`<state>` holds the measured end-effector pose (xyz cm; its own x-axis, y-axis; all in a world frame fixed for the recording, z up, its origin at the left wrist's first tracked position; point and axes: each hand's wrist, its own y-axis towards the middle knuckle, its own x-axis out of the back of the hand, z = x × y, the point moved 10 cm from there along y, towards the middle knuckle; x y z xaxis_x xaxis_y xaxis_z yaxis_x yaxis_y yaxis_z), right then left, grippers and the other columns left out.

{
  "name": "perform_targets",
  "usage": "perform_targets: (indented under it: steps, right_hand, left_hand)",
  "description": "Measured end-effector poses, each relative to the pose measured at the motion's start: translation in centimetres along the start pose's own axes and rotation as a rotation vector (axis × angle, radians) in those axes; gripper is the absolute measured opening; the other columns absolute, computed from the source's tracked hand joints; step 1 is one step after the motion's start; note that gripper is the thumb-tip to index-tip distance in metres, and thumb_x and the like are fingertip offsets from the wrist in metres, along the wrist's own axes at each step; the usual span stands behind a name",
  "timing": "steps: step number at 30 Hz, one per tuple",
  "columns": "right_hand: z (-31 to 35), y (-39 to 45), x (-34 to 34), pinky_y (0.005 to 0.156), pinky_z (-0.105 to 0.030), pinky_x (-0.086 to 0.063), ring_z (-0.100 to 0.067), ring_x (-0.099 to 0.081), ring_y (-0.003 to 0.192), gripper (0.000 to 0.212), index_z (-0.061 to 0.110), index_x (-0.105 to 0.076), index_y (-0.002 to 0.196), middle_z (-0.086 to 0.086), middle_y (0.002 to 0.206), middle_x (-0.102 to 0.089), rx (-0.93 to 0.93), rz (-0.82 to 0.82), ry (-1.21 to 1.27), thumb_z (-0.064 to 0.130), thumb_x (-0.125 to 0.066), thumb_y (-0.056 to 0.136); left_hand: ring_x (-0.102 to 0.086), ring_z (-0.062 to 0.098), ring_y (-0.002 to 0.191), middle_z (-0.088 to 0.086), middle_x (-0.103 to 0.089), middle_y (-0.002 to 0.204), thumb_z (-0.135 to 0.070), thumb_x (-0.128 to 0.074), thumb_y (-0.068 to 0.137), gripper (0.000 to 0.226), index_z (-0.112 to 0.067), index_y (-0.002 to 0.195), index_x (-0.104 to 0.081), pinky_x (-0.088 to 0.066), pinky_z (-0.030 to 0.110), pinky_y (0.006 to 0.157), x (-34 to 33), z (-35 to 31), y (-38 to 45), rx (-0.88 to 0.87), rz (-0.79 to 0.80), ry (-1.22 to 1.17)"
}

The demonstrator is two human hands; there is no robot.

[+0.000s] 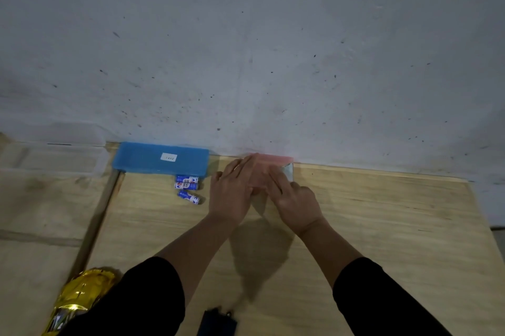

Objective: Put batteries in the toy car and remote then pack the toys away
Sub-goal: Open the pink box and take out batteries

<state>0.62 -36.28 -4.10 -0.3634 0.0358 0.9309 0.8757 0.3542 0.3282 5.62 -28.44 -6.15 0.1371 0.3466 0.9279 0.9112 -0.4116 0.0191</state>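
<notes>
Three loose blue-and-white batteries [187, 188]

1. There is a single view, from a camera worn on the person's head.
2. It looks forward and steeply down over a wooden table [369, 226] toward a grey wall [246, 48] at the table's far edge.
3. The wall fills the upper half of the frame and the table the lower half.
4. The wide lens bends the table's edges.
5. The view sits close: both forearms enter from the bottom edge.
</notes>
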Motion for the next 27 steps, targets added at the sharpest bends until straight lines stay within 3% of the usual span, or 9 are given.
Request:
perform_targets:
  steps: [5,14,16,18,20,24,27]
  right_hand:
    - [0.0,0.1,0.2,0.031,-0.019,-0.036,-0.015,-0.047,0.035,0.048,0.009,-0.071,0.109,-0.014,0.109,-0.070,0.004,-0.008,-0.018,0.004,-0.037,0.076]
    - [1.0,0.5,0.0,0.032,-0.021,-0.037,-0.018,-0.047,0.035,0.049,0.003,-0.070,0.107,-0.021,0.104,-0.069,0.082,0.096,-0.108,0.009,-0.076,0.059]
    - [1.0,0.7,0.3,0.032,-0.021,-0.039,-0.019,-0.047,0.035,0.043,0.002,-0.068,0.109,-0.021,0.102,-0.069,0.087,0.078,-0.125,0.009,-0.069,0.067]
    - [0.5,1.4,1.2,0.031,-0.021,-0.038,-0.018,-0.047,0.035,0.039,0.002,-0.068,0.109,-0.018,0.098,-0.070,0.083,0.038,-0.133,0.009,-0.048,0.077]
    - [-0.2,2.0,2.4,0.032,-0.021,-0.036,-0.018,-0.049,0.035,0.040,0.005,-0.070,0.103,-0.012,0.090,-0.070,0.105,0.024,-0.149,0.010,-0.043,0.075]
    - [-2.6,3.0,4.0,0.031,-0.021,-0.033,-0.018,-0.051,0.035,0.035,0.012,-0.070,0.101,-0.004,0.084,-0.066,0.008,-0.019,-0.106,0.010,-0.052,0.071]
    - [-4.5,3.8,3.9,0.032,-0.022,-0.037,-0.019,-0.055,0.037,0.040,0.014,-0.069,0.101,-0.004,0.090,-0.067,-0.161,-0.024,-0.049,0.008,-0.077,0.062]
  left_hand:
    - [-0.037,0.020,0.136,-0.001,-0.047,0.144,-0.019,-0.069,0.083,0.079,-0.028,0.149,-0.026,-0.035,0.039,0.100,0.4,0.6,0.1,0.023,-0.003,-0.046]
    - [-0.028,0.019,0.141,-0.002,-0.037,0.151,-0.025,-0.059,0.091,0.074,-0.031,0.151,-0.015,-0.032,0.042,0.107,-0.2,0.8,0.2,0.027,0.009,-0.033]
    - [-0.032,0.021,0.140,0.000,-0.040,0.149,-0.021,-0.064,0.088,0.078,-0.030,0.150,-0.017,-0.035,0.043,0.106,-0.2,0.7,0.2,0.016,0.009,-0.028]
    - [-0.037,0.024,0.137,0.001,-0.042,0.148,-0.012,-0.069,0.082,0.085,-0.030,0.150,-0.020,-0.038,0.047,0.103,-0.2,0.5,0.1,-0.003,-0.010,-0.040]
    - [-0.038,0.025,0.137,0.002,-0.040,0.150,-0.006,-0.069,0.079,0.092,-0.033,0.149,-0.015,-0.039,0.051,0.101,0.1,0.4,-0.1,-0.012,-0.039,-0.059]
    - [-0.040,0.027,0.134,0.008,-0.036,0.151,-0.017,-0.080,0.069,0.107,-0.032,0.148,-0.009,-0.044,0.052,0.094,1.1,0.4,-0.5,-0.004,-0.117,0.007]
    - [-0.032,0.027,0.130,0.007,-0.026,0.151,-0.031,-0.084,0.064,0.116,-0.033,0.150,-0.006,-0.048,0.052,0.088,1.4,-0.2,-0.7,-0.049,-0.153,0.130]
